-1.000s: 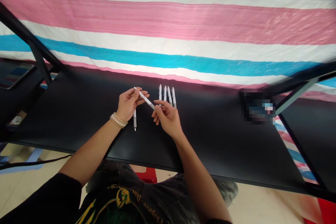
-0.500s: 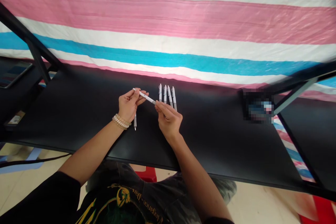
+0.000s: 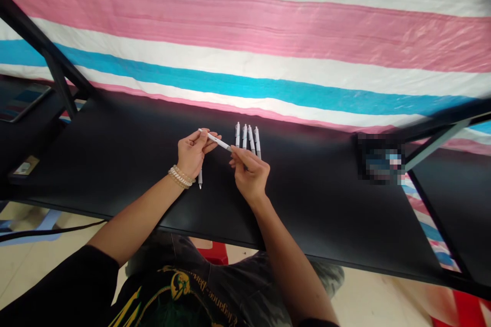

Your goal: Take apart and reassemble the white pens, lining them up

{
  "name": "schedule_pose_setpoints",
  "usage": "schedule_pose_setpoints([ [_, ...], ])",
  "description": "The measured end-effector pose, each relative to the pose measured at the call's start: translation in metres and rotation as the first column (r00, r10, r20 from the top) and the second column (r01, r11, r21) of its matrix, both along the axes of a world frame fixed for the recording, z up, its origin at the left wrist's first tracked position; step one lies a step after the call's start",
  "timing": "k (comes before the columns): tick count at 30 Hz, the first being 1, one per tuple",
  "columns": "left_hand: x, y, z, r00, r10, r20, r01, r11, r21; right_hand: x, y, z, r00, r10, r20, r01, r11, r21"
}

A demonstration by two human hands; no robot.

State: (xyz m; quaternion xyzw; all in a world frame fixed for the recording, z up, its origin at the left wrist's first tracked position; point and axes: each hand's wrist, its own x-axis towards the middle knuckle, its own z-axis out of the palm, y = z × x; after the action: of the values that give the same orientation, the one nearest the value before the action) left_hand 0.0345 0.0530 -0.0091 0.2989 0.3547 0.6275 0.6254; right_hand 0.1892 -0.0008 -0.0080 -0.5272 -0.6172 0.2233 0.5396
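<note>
Over a black table (image 3: 314, 204), a white pen (image 3: 218, 141) held clear

Behind everything hangs a striped tarpaulin (image 3: 245, 51) of pink, white and blue, apparently put up as a plain backdrop, with a black metal frame (image 3: 57, 74) slanting along the table's left side. Beyond the table's near edge lie a tiled floor (image 3: 72, 281) and a red stool (image 3: 217, 253). Toward the right of the tabletop sits an object (image 3: 379, 161) too pixelated to identify, and at far left a dark tablet (image 3: 23, 102) rests on a separate surface.

Mid-table, four white pens (image 3: 247, 139) lie side by side, nearly parallel, seemingly spaced so that each can be taken alone. A fifth pen (image 3: 200, 179) lies just below them, its metal tip toward the person and its upper part hidden under the left hand (image 3: 194, 153). That hand is half closed, thumb and fingers pinching the white pen near one end, which angles the free end across toward the right hand (image 3: 249, 176). The right hand is loosely curled, its index fingertip (image 3: 232, 148) meeting that free end, though whether it grips the pen cannot be told. Beaded bracelets (image 3: 178, 177) circle the left wrist.
</note>
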Motion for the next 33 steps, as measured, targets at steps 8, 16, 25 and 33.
schedule_pose_setpoints([
  [8,-0.0021,0.0026,-0.0002,1.000,0.015,0.016,-0.015,1.000,0.014,-0.0035,0.0018,-0.0002,0.996,0.012,-0.089,-0.017,0.998,-0.058],
  [16,-0.0014,0.0023,-0.0006,1.000,0.008,0.009,-0.008,1.000,0.008,-0.0030,0.0032,0.0009,0.987,-0.003,-0.161,-0.004,0.999,-0.042],
  [25,-0.0019,0.0030,0.0000,1.000,0.014,0.005,-0.014,1.000,0.003,-0.0005,0.0038,0.0020,0.992,-0.002,-0.124,-0.011,0.995,-0.101],
  [33,-0.0039,0.0061,-0.0026,1.000,0.028,0.008,-0.028,1.000,-0.004,0.0049,0.0040,-0.0014,0.953,-0.007,0.304,0.003,1.000,0.014],
])
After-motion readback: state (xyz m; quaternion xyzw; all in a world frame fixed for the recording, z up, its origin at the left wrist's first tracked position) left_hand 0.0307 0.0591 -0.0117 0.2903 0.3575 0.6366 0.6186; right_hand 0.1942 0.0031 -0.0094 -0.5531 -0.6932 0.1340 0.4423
